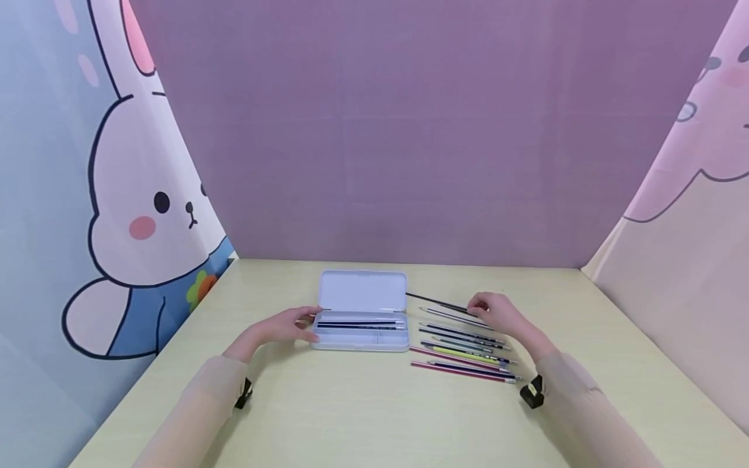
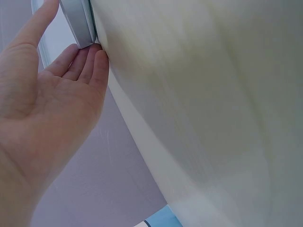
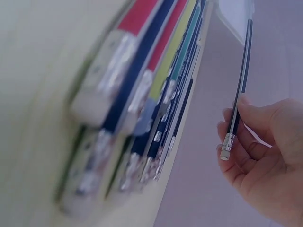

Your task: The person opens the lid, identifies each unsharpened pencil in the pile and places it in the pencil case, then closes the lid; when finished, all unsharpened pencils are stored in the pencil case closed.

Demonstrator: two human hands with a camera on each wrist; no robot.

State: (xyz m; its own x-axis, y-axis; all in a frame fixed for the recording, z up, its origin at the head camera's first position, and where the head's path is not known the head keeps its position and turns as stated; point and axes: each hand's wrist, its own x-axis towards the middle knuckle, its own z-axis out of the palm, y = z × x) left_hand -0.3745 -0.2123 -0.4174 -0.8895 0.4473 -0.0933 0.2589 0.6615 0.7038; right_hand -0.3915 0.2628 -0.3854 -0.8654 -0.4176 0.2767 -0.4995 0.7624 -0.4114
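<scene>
A white pencil case [image 1: 345,339] lies with its lid [image 1: 363,290] swung back, and a few dark pencils [image 1: 357,325] rest in its long compartment. My left hand [image 1: 285,325] is at the left end of the case, fingers nearly straight and fingertips touching its end wall; the left wrist view shows the extended thumb beside the lid. To the right of the case my right hand [image 1: 496,312] pinches a dark striped pencil [image 3: 242,71] near its white eraser end. That pencil slants towards the lid's right edge, tilted up from the row in the right wrist view.
Several loose pencils [image 1: 462,352] in dark, red, yellow and green lie side by side right of the case, erasers to the right. The pale wooden table [image 1: 374,409] ends at a purple backdrop [image 1: 374,143], with printed cloth curtains [image 1: 35,214] at both sides.
</scene>
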